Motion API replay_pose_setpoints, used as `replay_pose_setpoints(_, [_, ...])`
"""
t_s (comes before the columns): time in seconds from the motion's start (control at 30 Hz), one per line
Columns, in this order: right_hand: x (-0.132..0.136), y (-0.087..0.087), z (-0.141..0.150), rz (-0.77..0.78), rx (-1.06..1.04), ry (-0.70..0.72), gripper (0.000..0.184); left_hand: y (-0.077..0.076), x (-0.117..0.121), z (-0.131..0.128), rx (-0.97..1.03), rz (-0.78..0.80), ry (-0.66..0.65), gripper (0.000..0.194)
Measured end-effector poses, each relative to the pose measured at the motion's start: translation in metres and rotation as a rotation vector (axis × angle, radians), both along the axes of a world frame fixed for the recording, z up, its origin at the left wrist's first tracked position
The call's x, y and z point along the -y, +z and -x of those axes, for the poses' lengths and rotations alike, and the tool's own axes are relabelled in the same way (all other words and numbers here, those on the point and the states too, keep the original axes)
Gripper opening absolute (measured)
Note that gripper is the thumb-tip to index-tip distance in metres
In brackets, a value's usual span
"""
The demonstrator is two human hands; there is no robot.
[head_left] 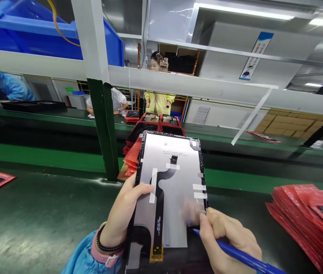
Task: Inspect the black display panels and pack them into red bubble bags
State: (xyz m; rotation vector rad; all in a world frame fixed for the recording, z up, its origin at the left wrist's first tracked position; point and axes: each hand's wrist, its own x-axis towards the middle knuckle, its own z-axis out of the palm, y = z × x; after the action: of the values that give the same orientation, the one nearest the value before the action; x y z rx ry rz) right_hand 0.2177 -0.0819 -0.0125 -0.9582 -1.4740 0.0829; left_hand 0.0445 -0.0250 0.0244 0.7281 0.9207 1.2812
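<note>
Display panel [175, 213] looks thin, stiff, prob. fragile; grip by edges, off the ribbon cable [159, 205]. It's tilted up over the bench [50, 220], L hand [125, 205] clamped on its L edge, R hand [230, 239] pinching 1 blue pen [235, 253] w/ tip near it.

Green bench [50, 217] with red sleeves [306, 220].

Screen panel [175, 207] glossy, metallic; red sleeves [306, 220] crinkled plastic.
</note>
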Motion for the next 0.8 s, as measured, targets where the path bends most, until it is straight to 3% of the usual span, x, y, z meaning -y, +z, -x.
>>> replay_pose_setpoints(0.2, [-0.004,-0.004,0.001,0.012,0.023,0.015,0.044,0.000,0.003,0.000,0.017,-0.019,0.021,0.024])
replay_pose_setpoints(0.27, [-0.005,-0.003,0.003,-0.005,-0.100,0.033,0.044,0.000,0.002,0.000,0.016,-0.026,0.026,0.023])
replay_pose_setpoints(0.43, [-0.006,0.004,-0.009,-0.034,-0.581,0.273,0.037,-0.001,-0.004,0.008,0.022,-0.016,0.001,0.032])
replay_pose_setpoints(0.63, [-0.015,0.007,-0.035,0.229,-0.508,0.075,0.050,0.004,0.001,0.013,0.013,-0.022,0.036,0.039])
replay_pose_setpoints(0.8, [-0.023,0.011,-0.030,0.471,-0.366,0.215,0.038,0.007,0.004,0.013,0.024,-0.042,0.046,0.044])
